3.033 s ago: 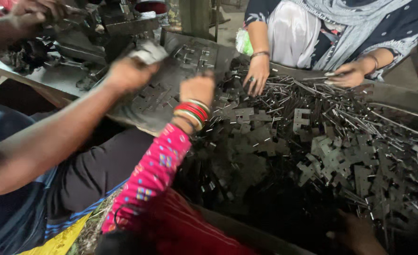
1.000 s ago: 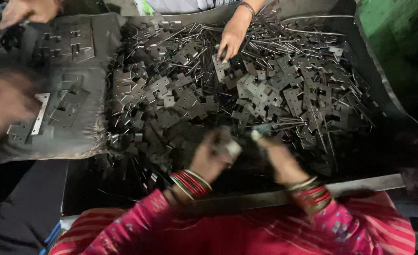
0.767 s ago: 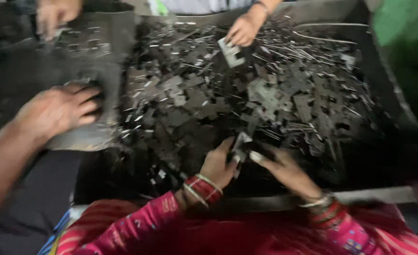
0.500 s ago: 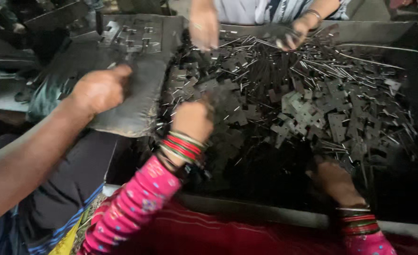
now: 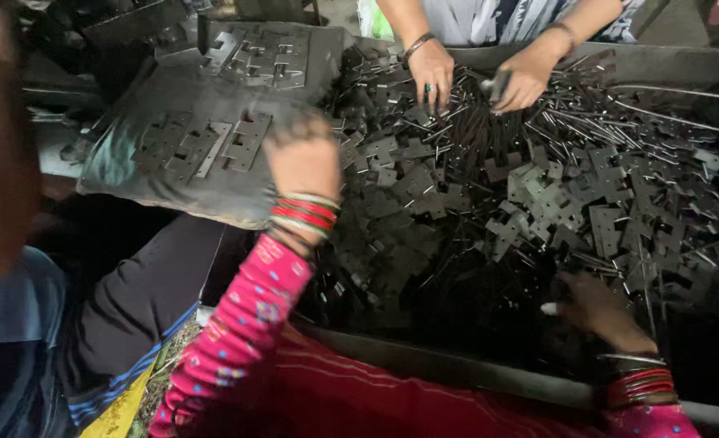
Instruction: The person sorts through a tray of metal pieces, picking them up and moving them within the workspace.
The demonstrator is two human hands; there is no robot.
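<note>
Hinge plates everywhere, so we're clearly mid-sort at this big dark tray [image 5: 489, 369]. Our left hand [image 5: 304, 162] is up by the tray's left edge, right where the pile of hinge plates [image 5: 538, 203] meets the dark pad [image 5: 173, 174]. We see only the back of that hand, knuckles toward us, and it's blurry, so we can't tell whether the fingers are closed on a plate or just loose. Our right hand [image 5: 595, 308] is down at the near edge of the tray, resting in the shadowy part of the pile with fingers curled low; again too dark to say if it's pinching anything.

On the pad a few flat hinge leaves [image 5: 213, 146] lie side by side, with another set [image 5: 266, 57] toward its far edge. Across the tray, another person's hands [image 5: 473, 73] are working in the thin metal pins [image 5: 619, 105] along the far edge. A third person's arm in blue fills the near left corner of the view.

Our read: we're in the pick-and-lay-out step, left hand moving between pile and pad. Next move probably calls for getting one single plate free of the tangle, since they overlap and hook into each other, then laying it flat beside the ones already on the pad.
</note>
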